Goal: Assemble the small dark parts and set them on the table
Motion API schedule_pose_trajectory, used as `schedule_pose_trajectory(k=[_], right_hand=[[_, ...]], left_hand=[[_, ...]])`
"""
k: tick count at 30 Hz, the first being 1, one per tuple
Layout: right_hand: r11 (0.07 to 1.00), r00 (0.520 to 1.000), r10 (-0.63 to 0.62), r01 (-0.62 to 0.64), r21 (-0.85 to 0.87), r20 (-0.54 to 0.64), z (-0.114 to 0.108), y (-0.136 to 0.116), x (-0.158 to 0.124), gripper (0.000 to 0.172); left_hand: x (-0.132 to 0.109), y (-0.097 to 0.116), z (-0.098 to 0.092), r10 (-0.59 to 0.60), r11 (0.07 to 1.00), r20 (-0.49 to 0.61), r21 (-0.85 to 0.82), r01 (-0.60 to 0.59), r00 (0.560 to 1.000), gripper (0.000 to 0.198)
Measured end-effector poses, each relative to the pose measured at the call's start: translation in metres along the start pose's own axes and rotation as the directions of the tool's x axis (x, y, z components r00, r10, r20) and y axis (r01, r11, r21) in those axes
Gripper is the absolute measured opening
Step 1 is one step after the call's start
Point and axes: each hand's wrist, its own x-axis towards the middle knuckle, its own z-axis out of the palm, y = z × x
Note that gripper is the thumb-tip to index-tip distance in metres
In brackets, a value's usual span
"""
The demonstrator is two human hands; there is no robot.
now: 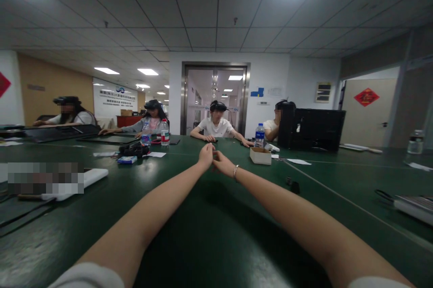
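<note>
Both my arms reach forward over the green table [182, 234], and my hands meet above its middle. My left hand [205, 157] is closed, its fingers curled and facing away from me. Against its inner side, my right hand [222, 163] brings its bent thumb and fingers together, a bracelet [235, 172] at the wrist. The fingertips of the two hands touch or nearly touch. Anything between them is hidden or too small to make out. The nearest object to my right hand is a small open cardboard box [260, 157].
Across the table sit several people, one straight ahead [216, 126]. Water bottles [259, 135] stand near the far side. A black monitor [318, 129] is at the far right. Black cables [133, 149] and a small blue box [127, 160] lie left; small dark objects [293, 185] lie right.
</note>
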Motion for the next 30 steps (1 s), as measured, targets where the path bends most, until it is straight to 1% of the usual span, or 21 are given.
schedule_pose_trajectory(k=[2, 4, 6, 8, 11, 13, 16, 21, 23, 25, 27, 30], right_hand=[[0.986, 0.999, 0.054, -0.052, 0.158, -0.006, 0.016, -0.004, 0.000, 0.037], [0.956, 0.995, 0.103, -0.101, 0.275, 0.010, 0.025, -0.003, -0.004, 0.039], [0.927, 0.991, 0.132, -0.135, 0.349, 0.034, 0.029, 0.004, -0.009, 0.038], [0.922, 0.991, 0.132, -0.133, 0.364, 0.029, 0.029, 0.010, -0.012, 0.037], [0.943, 0.994, 0.105, -0.092, 0.321, -0.022, 0.023, 0.018, -0.012, 0.037], [0.949, 0.994, 0.099, -0.079, 0.304, -0.052, 0.019, 0.022, -0.010, 0.037], [0.956, 0.988, 0.114, -0.081, 0.280, -0.104, 0.012, 0.030, -0.008, 0.036], [0.975, 0.977, 0.114, -0.076, 0.209, -0.178, 0.006, 0.045, -0.005, 0.017], [0.966, 0.971, 0.137, -0.087, 0.244, -0.197, 0.004, 0.049, -0.004, 0.017], [0.942, 0.965, 0.177, -0.108, 0.317, -0.196, 0.003, 0.051, -0.004, 0.019], [0.910, 0.957, 0.215, -0.125, 0.396, -0.193, 0.002, 0.052, -0.003, 0.020], [0.860, 0.946, 0.255, -0.128, 0.494, -0.198, 0.001, 0.054, -0.004, 0.022]], left_hand=[[-0.009, -0.006, 0.007, -0.050, 0.998, -0.122, -0.043, 0.045, 0.991, 0.029], [-0.020, -0.014, 0.009, -0.106, 0.993, -0.188, -0.072, 0.094, 0.976, 0.028], [-0.028, -0.021, 0.009, -0.145, 0.988, -0.191, -0.085, 0.131, 0.971, 0.026], [-0.032, -0.024, 0.009, -0.181, 0.981, -0.177, -0.106, 0.164, 0.967, 0.022], [-0.036, -0.025, 0.012, -0.217, 0.967, -0.136, -0.164, 0.194, 0.967, 0.013], [-0.038, -0.026, 0.013, -0.245, 0.956, -0.074, -0.186, 0.228, 0.967, 0.011], [-0.040, -0.028, 0.015, -0.279, 0.949, 0.014, -0.148, 0.278, 0.960, 0.012], [-0.038, -0.033, 0.014, -0.235, 0.966, 0.056, -0.098, 0.240, 0.970, 0.005], [-0.037, -0.035, 0.012, -0.200, 0.973, 0.112, -0.097, 0.211, 0.973, 0.008], [-0.035, -0.038, 0.010, -0.182, 0.974, 0.181, -0.100, 0.202, 0.966, 0.013], [-0.033, -0.042, 0.009, -0.203, 0.968, 0.220, -0.103, 0.229, 0.954, 0.019], [-0.029, -0.048, 0.008, -0.260, 0.952, 0.223, -0.100, 0.288, 0.939, 0.025]])
